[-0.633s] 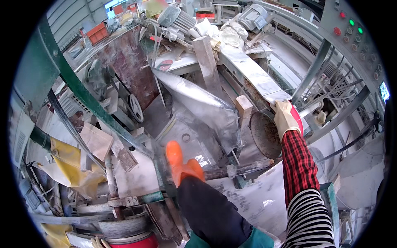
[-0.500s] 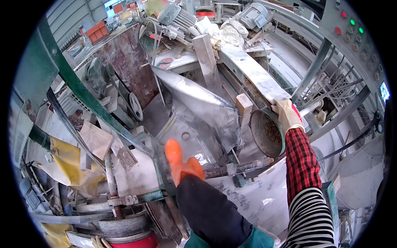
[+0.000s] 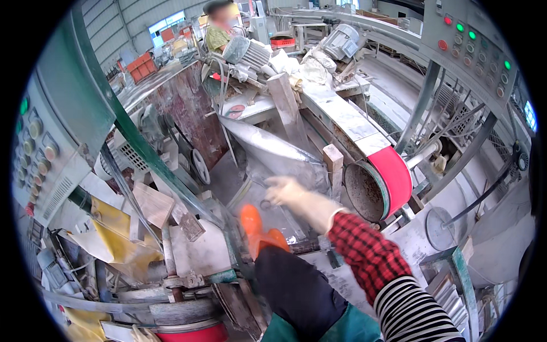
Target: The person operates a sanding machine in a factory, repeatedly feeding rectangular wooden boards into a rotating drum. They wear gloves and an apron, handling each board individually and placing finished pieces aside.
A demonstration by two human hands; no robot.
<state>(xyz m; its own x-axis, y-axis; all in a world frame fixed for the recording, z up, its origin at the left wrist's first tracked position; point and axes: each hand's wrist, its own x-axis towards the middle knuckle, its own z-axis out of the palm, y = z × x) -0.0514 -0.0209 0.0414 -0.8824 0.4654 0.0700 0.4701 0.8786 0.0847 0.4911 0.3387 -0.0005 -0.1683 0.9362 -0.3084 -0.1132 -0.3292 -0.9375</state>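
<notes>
My right hand point(image 3: 288, 192), in a pale glove, hangs in mid-air left of the belt machine's drum point(image 3: 366, 191). Motion blurs it, but its fingers look loosely apart and I see nothing in them. A red belt point(image 3: 392, 175) wraps the drum. White flat pieces point(image 3: 337, 114) lie in a row on top of the belt, ending where the red curves down. At the lower edge on the left, only the gloved fingers of my left hand point(image 3: 145, 335) show, stretched out beside a second red belt point(image 3: 196, 333) and a white flat piece point(image 3: 114, 330).
Control panels with lit buttons stand at the right point(image 3: 470, 54) and left point(image 3: 43, 148). A green post point(image 3: 137, 151) slants across the left. An upright wooden block point(image 3: 333, 157) stands beside the drum. Behind are motors point(image 3: 248, 52) and another person point(image 3: 219, 28). My orange boot point(image 3: 250, 219) is below.
My right hand has left the end of the right belt and swung left, uncovering the red belt and the last white piece. The view has shifted, showing the left panel and a person behind.
</notes>
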